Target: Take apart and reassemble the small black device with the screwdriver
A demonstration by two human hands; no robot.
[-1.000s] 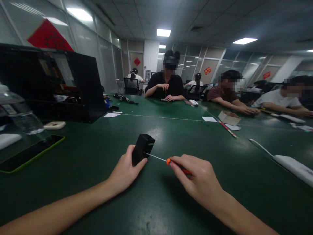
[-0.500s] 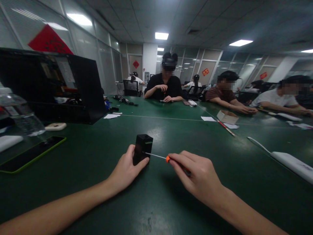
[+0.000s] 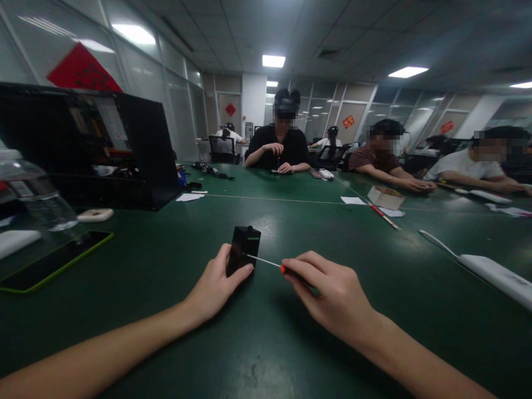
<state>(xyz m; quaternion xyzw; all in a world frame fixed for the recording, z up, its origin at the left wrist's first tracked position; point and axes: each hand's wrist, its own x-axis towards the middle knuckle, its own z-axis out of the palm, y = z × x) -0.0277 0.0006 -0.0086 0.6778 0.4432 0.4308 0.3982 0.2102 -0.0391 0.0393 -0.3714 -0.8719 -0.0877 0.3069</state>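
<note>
A small black box-shaped device with a round nub on its top and a green strip near its upper edge stands on the green table. My left hand is closed around its left and near side, thumb along the lower front. In my right hand is a screwdriver with an orange-and-dark handle and a thin metal shaft. The shaft points left, and its tip meets the face of the device. Fingers hide most of the handle.
At left are a phone with a green edge, a plastic bottle and an open black case. A white power strip lies at right. Beyond are a small cardboard box, paper scraps and several people seated around the table.
The device's top now leans slightly differently, and my right hand has shifted a little left and up with the screwdriver. Its handle has turned within my fingers.
</note>
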